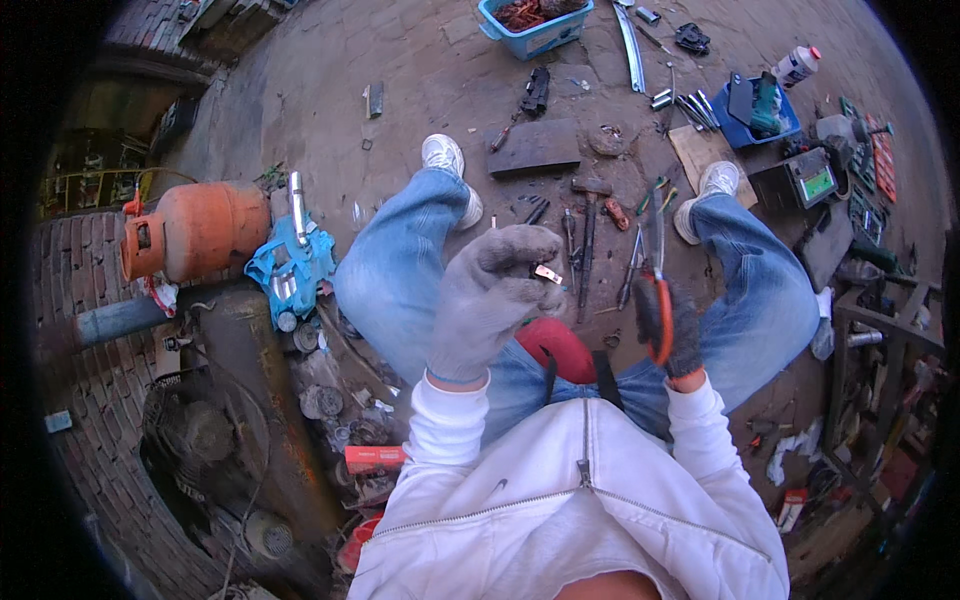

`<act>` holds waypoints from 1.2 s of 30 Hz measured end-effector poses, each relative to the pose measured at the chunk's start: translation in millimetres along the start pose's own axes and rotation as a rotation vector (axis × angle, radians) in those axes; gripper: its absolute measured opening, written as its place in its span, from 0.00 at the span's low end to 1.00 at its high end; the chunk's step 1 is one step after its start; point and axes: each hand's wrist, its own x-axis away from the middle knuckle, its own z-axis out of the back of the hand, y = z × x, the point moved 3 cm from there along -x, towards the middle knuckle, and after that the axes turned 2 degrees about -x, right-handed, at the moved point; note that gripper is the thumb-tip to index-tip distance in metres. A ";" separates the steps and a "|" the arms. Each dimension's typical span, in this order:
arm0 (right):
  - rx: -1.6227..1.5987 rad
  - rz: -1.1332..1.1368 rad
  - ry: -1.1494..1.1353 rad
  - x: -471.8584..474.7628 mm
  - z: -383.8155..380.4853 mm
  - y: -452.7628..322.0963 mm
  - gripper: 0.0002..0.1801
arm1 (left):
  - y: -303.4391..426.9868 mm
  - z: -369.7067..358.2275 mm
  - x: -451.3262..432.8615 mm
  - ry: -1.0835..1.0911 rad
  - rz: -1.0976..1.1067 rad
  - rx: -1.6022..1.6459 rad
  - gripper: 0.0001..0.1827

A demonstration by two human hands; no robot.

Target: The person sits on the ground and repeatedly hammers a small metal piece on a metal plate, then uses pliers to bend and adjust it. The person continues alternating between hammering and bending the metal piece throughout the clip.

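Note:
My left hand [499, 289], in a grey work glove, is raised over my lap and pinches a small metal piece [549, 274] between thumb and fingers. In a dark glove, my right hand [671, 322] grips a hand tool with orange-red handles [663, 319]; its long metal end points away from me, and its exact kind is unclear. On the ground between my feet lie a hammer [590, 225], a screwdriver-like tool [631, 270] and a red-brown piece [616, 214]. Beyond them is a dark metal block [534, 148].
An orange gas cylinder [214, 231] and a blue plastic bag [289, 262] lie at left. A blue bin [757, 116], a battery [799, 180] and a metal frame [889, 330] are at right. A light-blue tub [536, 41] stands ahead.

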 end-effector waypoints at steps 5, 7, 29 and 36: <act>0.439 0.037 0.034 -9.8 -27.3 41.2 0.23 | 2.3 -8.7 3.2 0.049 -0.049 -0.154 0.20; 0.536 -0.039 -0.038 -12.8 -35.4 55.1 0.25 | 3.3 -9.3 3.3 0.061 -0.008 -0.106 0.19; -0.250 0.675 -0.197 -23.8 4.3 -179.0 0.19 | 10.2 -43.5 25.3 0.189 0.109 -0.268 0.17; -0.363 0.450 -0.184 -13.5 -0.8 -174.0 0.14 | 14.3 -43.5 27.9 0.124 0.109 -0.188 0.19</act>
